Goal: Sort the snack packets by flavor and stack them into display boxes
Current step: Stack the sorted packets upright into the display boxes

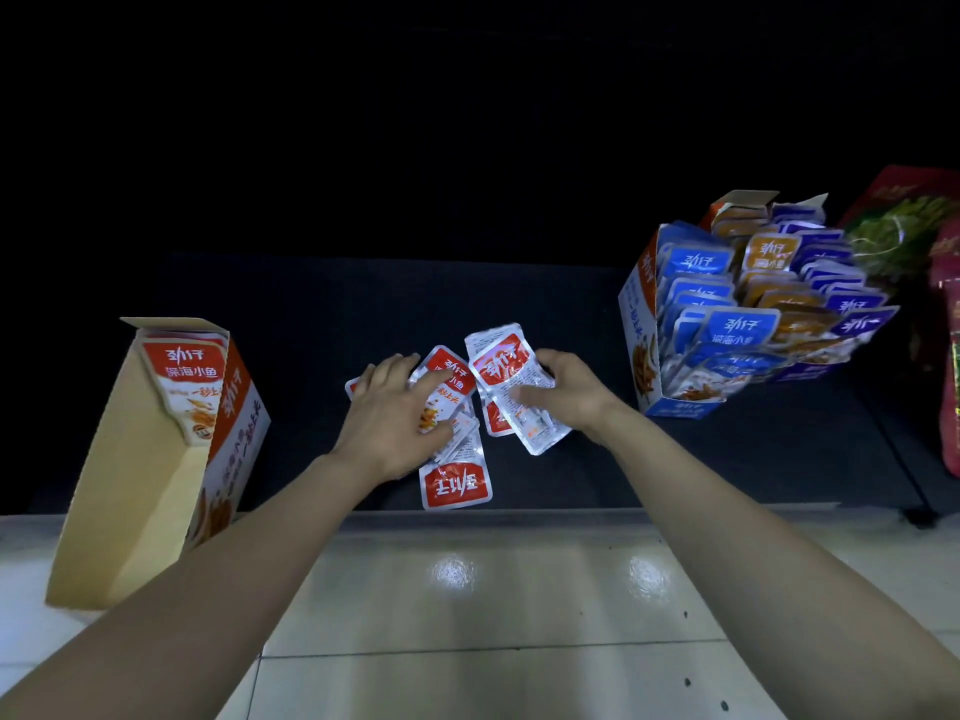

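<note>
Several red-and-silver snack packets (456,484) lie in a loose pile on a dark shelf surface (291,330). My left hand (392,418) lies over the pile's left side, thumb and fingers curling round a red packet (441,392). My right hand (566,392) holds a small stack of red packets (511,381), thumb on top. A red-and-white display box (156,459) leans at the left with a few red packets (189,371) at its top end. At the right stands a display box (641,324) crammed with blue, orange and purple packets (737,330).
The dark shelf ends at a front edge (519,511); below it is a glossy pale tiled floor (467,615). Red snack bags (945,356) stand at the far right beside the full box. Behind the shelf everything is black.
</note>
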